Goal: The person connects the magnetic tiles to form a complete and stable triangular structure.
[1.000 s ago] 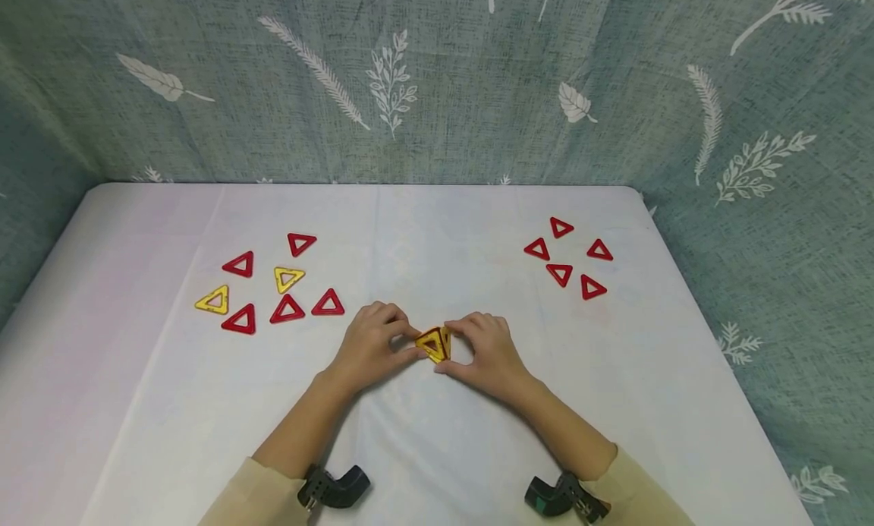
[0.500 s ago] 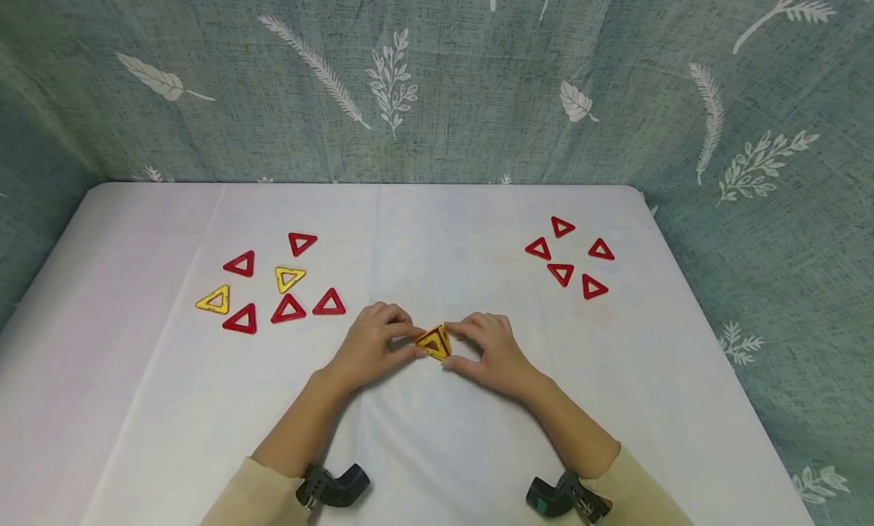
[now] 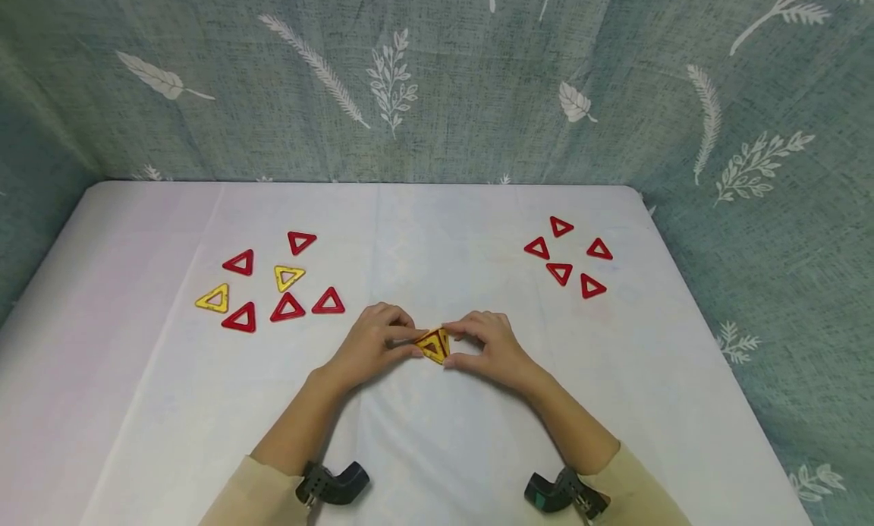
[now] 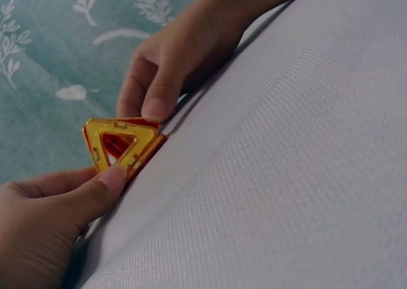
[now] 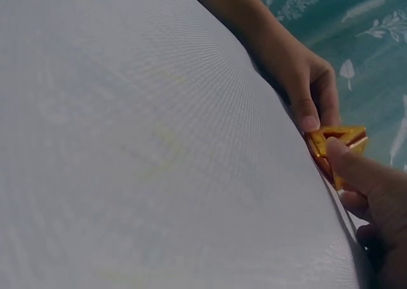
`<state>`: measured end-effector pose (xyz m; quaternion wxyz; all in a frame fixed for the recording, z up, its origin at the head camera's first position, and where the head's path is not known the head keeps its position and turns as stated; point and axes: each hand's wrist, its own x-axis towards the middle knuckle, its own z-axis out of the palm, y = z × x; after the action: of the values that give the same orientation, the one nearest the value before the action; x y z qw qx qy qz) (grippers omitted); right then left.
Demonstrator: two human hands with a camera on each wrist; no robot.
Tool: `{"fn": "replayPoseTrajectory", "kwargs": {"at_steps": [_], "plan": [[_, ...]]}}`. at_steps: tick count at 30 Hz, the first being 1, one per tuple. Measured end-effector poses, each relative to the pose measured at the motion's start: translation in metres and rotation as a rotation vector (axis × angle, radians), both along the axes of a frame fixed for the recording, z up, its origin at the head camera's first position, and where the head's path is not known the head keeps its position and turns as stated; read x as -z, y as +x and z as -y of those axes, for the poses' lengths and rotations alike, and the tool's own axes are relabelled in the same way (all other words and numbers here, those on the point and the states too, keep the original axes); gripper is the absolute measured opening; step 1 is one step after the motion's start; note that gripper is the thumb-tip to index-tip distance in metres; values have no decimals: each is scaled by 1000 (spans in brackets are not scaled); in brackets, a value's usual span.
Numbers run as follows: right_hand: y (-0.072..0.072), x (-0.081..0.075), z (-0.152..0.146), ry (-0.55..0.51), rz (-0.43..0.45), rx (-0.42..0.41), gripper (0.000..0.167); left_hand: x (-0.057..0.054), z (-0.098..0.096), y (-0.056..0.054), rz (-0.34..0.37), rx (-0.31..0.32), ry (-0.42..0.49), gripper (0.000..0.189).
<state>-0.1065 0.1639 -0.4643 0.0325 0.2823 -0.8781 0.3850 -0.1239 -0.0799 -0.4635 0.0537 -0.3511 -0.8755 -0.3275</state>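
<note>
Between the two hands is a small pyramid of triangular magnetic tiles (image 3: 434,345), with yellow and red faces showing. My left hand (image 3: 378,338) pinches its left side between thumb and forefinger. On the right side, my right hand (image 3: 493,353) holds it with thumb and fingertips. The left wrist view shows a yellow face of the pyramid (image 4: 137,150) with an open triangular middle, and red behind it. In the right wrist view the right thumb lies over the pyramid (image 5: 350,135) and covers part of it.
Several red triangle tiles (image 3: 287,307) lie at the left of the white table (image 3: 437,245), with two yellow triangle tiles (image 3: 213,298) among them. Another group of red triangle tiles (image 3: 559,273) lies at the right. A patterned green cloth (image 3: 464,78) hangs behind.
Both hands stay around the pyramid. It has turned slightly, and the right thumb has shifted a little to the right along its lower edge. The loose tiles have not moved.
</note>
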Motion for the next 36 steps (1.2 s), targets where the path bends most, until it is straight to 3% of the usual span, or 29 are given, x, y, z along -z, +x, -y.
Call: {"fn": "replayPoseTrajectory", "kwargs": {"at_steps": [9, 18, 27, 36], "plan": [[0, 6, 4, -33, -173, 20, 54, 1, 1, -2, -4, 21, -21, 30], [5, 7, 6, 49, -316, 71, 60, 1, -1, -1, -1, -15, -21, 29], [9, 7, 11, -17, -306, 112, 46, 3, -2, 0, -36, -36, 25, 30], [8, 6, 13, -52, -280, 150, 31, 5, -12, 3, 12, -160, 104, 25]]}}
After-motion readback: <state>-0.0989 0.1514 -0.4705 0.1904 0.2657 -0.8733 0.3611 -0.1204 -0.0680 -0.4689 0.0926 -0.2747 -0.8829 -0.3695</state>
